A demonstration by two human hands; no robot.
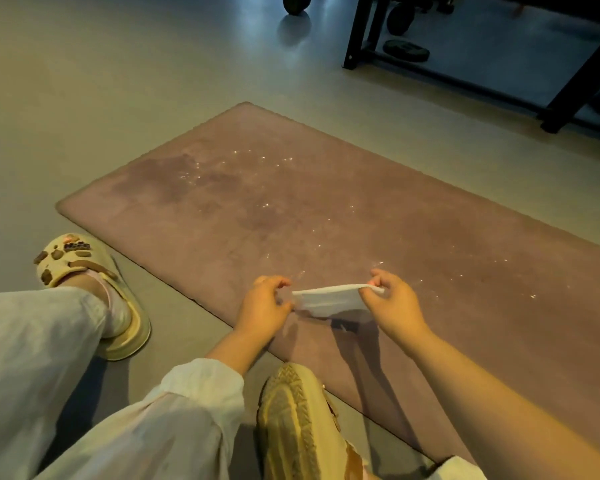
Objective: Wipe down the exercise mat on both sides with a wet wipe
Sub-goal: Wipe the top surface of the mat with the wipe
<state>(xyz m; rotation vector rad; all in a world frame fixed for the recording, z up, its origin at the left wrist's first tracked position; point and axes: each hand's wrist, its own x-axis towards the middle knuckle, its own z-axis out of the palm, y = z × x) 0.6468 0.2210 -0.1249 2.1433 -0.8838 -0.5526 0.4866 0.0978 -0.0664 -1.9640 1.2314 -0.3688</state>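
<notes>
A dusty pink exercise mat [291, 202] lies flat on the floor, running from the upper middle to the lower right. Darker damp patches and small glinting droplets mark its surface. A white wet wipe [329, 299] hangs stretched a little above the mat's near edge. My left hand [262, 306] pinches its left end. My right hand [394, 301] pinches its right end between thumb and fingers. A small dark thing lies on the mat under the wipe, partly hidden in shadow.
I crouch at the mat's near edge in cream slippers, one [94, 289] on the left floor, the other [295, 420] tipped sole-up beside the mat. A black metal rack [565, 88] with weight plates [406, 50] stands at the upper right. Grey floor surrounds the mat.
</notes>
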